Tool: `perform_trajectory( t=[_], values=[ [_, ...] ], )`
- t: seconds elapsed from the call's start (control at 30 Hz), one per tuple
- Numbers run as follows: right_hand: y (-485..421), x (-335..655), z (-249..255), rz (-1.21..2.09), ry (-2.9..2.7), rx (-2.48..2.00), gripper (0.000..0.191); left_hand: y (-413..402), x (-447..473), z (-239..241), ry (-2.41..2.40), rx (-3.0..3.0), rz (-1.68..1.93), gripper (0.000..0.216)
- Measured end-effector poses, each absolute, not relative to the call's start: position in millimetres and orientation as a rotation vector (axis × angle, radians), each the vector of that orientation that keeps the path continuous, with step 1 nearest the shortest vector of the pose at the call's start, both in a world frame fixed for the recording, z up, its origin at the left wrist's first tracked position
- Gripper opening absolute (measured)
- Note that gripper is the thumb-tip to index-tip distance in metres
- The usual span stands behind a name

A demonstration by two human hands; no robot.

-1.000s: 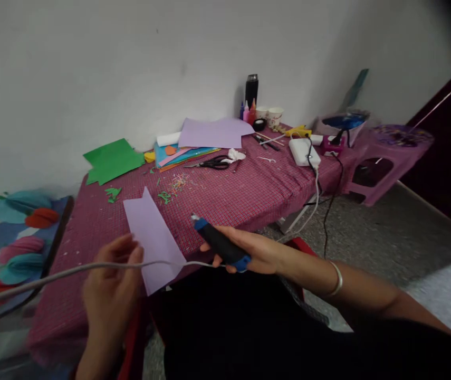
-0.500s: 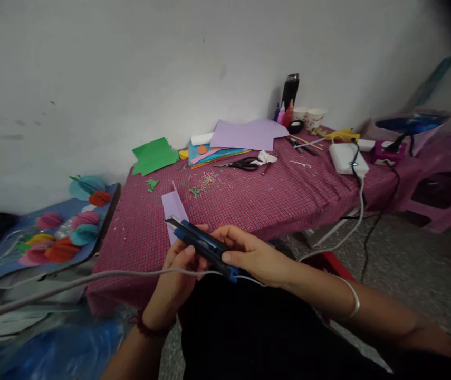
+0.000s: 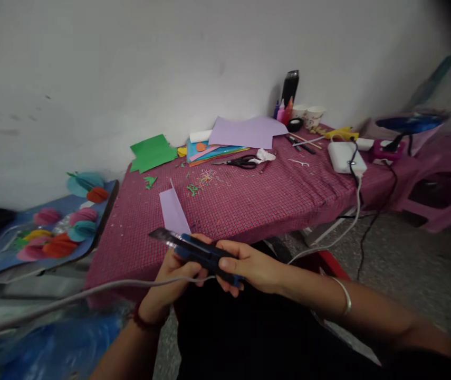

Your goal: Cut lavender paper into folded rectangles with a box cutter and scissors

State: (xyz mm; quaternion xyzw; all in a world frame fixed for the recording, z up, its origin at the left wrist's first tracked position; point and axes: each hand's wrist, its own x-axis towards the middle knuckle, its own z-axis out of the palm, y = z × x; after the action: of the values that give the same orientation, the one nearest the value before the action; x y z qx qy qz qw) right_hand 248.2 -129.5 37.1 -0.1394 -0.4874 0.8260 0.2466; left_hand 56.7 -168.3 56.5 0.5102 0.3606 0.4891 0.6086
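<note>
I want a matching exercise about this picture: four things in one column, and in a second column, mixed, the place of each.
Things: 1 cutter; 2 lilac strip; 3 scissors; 4 black flask.
Places: a at the wall, beside small bottles; b in the right hand; c in the left hand; d lying on the checked cloth, near stacked coloured paper.
Pairs: 1-b; 2-c; 3-d; 4-a.
</note>
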Motion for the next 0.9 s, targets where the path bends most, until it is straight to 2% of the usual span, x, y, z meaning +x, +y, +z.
perform_trajectory(
  t=[0.1, 0.2, 0.3, 0.43, 0.53, 0.6, 0.7, 0.77, 0.9],
  values=[
    [-124.5, 251.0, 34.8, 2.244, -1.459, -0.400, 0.052, -163.9, 69.2, 52.7, 0.872, 1.217, 1.069, 0.038],
    [-120.9, 253.4, 39.8, 2.059, -1.672, -0.465, 0.055, -159.0, 85.7, 54.4, 0.991, 1.253, 1.071, 0.033],
    [-120.7, 254.6, 44.1, 1.894, -1.764, -0.524, 0.053, -156.3, 91.6, 67.7, 1.215, 1.301, 1.159, 0.028],
    [-119.9, 260.3, 41.5, 1.911, -1.693, -0.590, 0.044, -161.5, 55.5, 102.4, 1.499, 1.463, 1.082, 0.019],
    [-115.0, 274.4, 36.9, 1.959, -1.507, -0.655, 0.038, -162.3, 4.4, 114.4, 1.612, 1.287, 1.486, 0.020],
    [-112.7, 286.5, 32.4, 2.014, -1.437, -0.738, 0.038, -155.6, -26.1, 103.8, 1.591, 1.178, 1.590, 0.019],
    [-113.2, 299.3, 21.8, 2.083, -1.420, -0.835, 0.040, -136.3, -52.6, 67.4, 1.867, 1.261, 1.362, 0.023],
    [-114.8, 301.3, 13.8, 2.085, -1.454, -0.867, 0.042, -123.0, -55.7, 43.0, 2.009, 1.397, 1.138, 0.031],
    [-115.8, 296.6, 4.2, 2.052, -1.499, -0.899, 0.044, -110.7, -33.4, 22.4, 2.281, 1.852, 0.758, 0.079]
  ],
)
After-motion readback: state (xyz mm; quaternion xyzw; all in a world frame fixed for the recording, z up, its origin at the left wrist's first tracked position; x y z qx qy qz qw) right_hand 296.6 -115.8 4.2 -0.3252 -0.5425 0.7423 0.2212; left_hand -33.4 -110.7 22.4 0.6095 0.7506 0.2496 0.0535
